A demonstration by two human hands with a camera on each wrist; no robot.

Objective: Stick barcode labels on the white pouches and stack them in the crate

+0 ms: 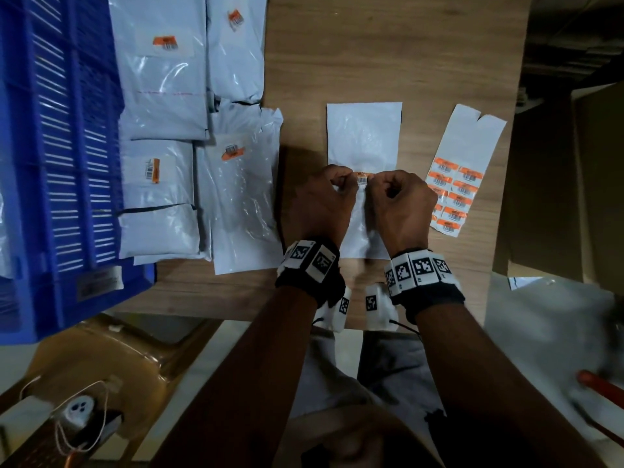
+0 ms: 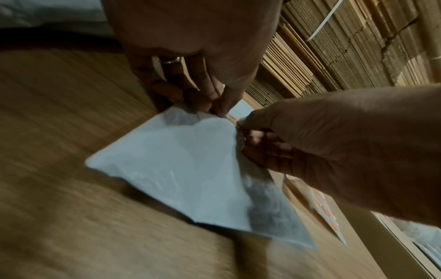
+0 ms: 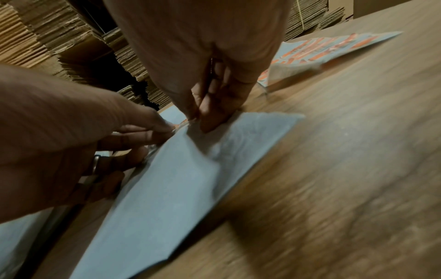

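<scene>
A small orange barcode label (image 1: 362, 179) is pinched from both sides, by my left hand (image 1: 344, 184) and my right hand (image 1: 380, 184). They hold it just over a plain white pouch (image 1: 363, 140) lying flat on the wooden table (image 1: 388, 62). In the left wrist view my left hand (image 2: 214, 107), which wears a ring, meets my right hand (image 2: 245, 122) at the label (image 2: 232, 119) above the pouch (image 2: 190, 160). The right wrist view has the same pinch: right hand (image 3: 198, 117), left hand (image 3: 167, 128), pouch (image 3: 179, 179). Whether the label touches the pouch is hidden.
A backing sheet with several orange labels (image 1: 456, 187) lies right of the pouch. Several labelled white pouches (image 1: 162, 96) are piled on the left beside the blue crate (image 1: 50, 146). A cardboard box (image 1: 574, 197) stands past the table's right edge. Stacked flat cardboard (image 2: 346, 47) fills the background.
</scene>
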